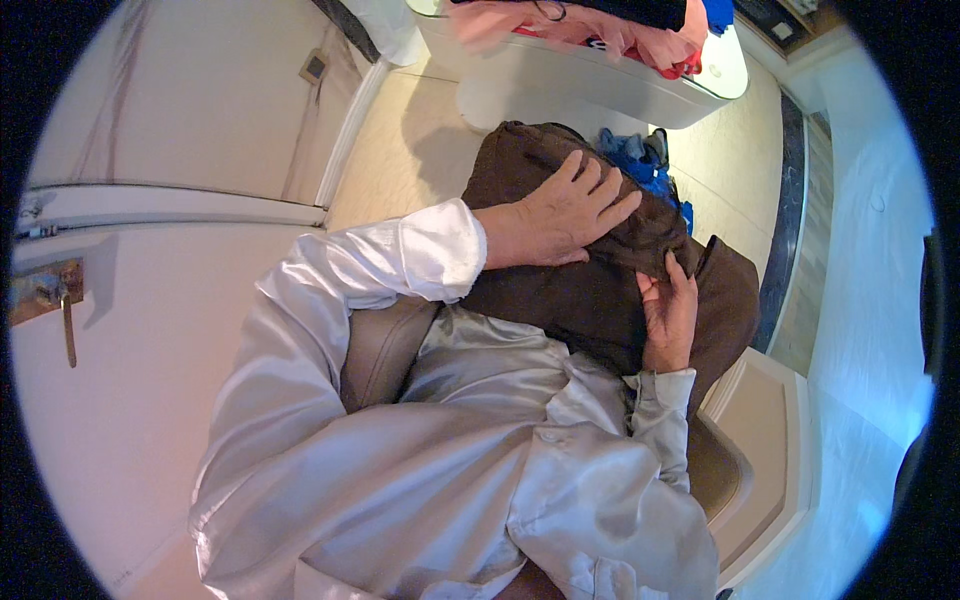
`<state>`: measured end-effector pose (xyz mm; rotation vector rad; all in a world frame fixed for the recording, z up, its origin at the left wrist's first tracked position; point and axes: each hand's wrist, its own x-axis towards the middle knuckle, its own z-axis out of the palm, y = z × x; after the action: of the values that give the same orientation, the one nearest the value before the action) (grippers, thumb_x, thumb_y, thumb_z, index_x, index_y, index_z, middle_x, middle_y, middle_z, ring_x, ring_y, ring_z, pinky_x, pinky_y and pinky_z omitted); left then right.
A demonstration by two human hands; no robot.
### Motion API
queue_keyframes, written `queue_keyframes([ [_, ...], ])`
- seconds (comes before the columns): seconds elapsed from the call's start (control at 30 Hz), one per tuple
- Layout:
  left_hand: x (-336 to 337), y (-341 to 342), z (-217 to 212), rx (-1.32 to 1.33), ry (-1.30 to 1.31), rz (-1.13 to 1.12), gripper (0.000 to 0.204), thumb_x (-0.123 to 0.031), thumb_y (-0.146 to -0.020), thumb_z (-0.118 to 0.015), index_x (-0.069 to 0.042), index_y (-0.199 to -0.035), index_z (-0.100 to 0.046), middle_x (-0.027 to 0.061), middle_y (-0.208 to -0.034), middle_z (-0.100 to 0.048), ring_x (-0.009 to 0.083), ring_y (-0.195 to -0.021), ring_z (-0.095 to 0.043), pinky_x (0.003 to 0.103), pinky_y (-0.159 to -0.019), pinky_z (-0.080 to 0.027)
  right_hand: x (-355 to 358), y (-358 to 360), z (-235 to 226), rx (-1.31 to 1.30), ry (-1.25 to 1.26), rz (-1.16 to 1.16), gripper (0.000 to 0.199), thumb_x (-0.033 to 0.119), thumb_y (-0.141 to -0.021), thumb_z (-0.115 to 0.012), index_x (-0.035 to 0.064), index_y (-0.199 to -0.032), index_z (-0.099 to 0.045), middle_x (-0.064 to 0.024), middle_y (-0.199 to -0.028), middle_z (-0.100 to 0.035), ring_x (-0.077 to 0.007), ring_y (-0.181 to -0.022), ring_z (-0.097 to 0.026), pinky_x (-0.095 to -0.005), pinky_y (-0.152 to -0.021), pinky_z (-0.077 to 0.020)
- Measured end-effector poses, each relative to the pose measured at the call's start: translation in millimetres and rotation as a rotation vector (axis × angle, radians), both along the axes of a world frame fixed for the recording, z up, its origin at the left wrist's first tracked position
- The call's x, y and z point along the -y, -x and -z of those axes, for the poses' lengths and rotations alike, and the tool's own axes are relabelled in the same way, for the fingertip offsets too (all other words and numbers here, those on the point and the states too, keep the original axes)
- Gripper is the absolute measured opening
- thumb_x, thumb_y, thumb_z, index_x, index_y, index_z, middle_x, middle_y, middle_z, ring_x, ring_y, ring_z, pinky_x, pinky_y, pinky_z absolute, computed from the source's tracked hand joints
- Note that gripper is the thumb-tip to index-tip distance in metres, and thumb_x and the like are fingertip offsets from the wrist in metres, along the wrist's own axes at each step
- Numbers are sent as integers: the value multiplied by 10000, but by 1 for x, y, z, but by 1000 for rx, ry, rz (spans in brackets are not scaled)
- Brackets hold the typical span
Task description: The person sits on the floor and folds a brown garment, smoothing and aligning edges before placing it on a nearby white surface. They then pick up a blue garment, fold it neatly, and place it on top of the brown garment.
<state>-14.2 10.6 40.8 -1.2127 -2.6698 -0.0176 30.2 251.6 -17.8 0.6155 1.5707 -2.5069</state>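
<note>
A dark brown garment (580, 300) lies bunched across my lap, its upper part reaching toward the floor ahead. My left hand (556, 212) lies flat on top of it, fingers spread and pressing the cloth down. My right hand (668, 312) is at the garment's right side, fingers curled around a fold of the brown cloth. Both forearms are in shiny pale satin sleeves (400, 262).
A white rounded tub (600, 80) heaped with pink, red and dark clothes stands ahead. Blue cloth (640, 160) lies on the floor behind the brown garment. A pale door with a brass latch (50, 290) is at left. A tan seat edge (720, 480) shows lower right.
</note>
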Motion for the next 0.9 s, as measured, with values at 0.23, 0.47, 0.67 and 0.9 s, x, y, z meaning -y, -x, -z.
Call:
queue_keyframes([
  [0.23, -18, 3, 34, -271, 115, -62, 503, -250, -907, -498, -39, -1364, -523, 282, -1238, -569, 427, -1010, -577, 589, -951, -424, -3, 4, -8, 87, 34, 27, 379, 21, -932, -610, 10, -1297, -512, -119, -1172, -646, -233, -1002, -669, -332, -818, -592],
  [0.47, -6, 2, 44, -220, 92, -71, 464, -228, -904, -499, -24, -1316, -560, 252, -1171, -605, 393, -1015, -592, 583, -955, -427, -1, -7, -7, -475, -1264, -225, 796, 58, -788, -746, 61, -1475, -346, -215, -1445, -423, -371, -1320, -424, -481, -1093, -356],
  [0.67, 1, 2, 32, -154, 4, -94, 452, -215, -887, -512, -6, -1284, -571, 209, -1122, -637, 330, -999, -613, 541, -990, -417, 42, -10, -35, -544, -1572, -409, 939, 103, -680, -814, 113, -1491, -341, -225, -1524, -294, -444, -1374, -313, -526, -1129, -278],
  [0.9, 6, 5, 24, -102, -125, -60, 541, -238, -765, -675, -24, -1253, -583, 158, -1096, -642, 292, -993, -612, 512, -1044, -395, 61, 15, -25, -416, -1666, -485, 837, 94, -722, -752, 94, -1465, -367, -217, -1449, -409, -400, -1283, -453, -482, -1035, -414],
])
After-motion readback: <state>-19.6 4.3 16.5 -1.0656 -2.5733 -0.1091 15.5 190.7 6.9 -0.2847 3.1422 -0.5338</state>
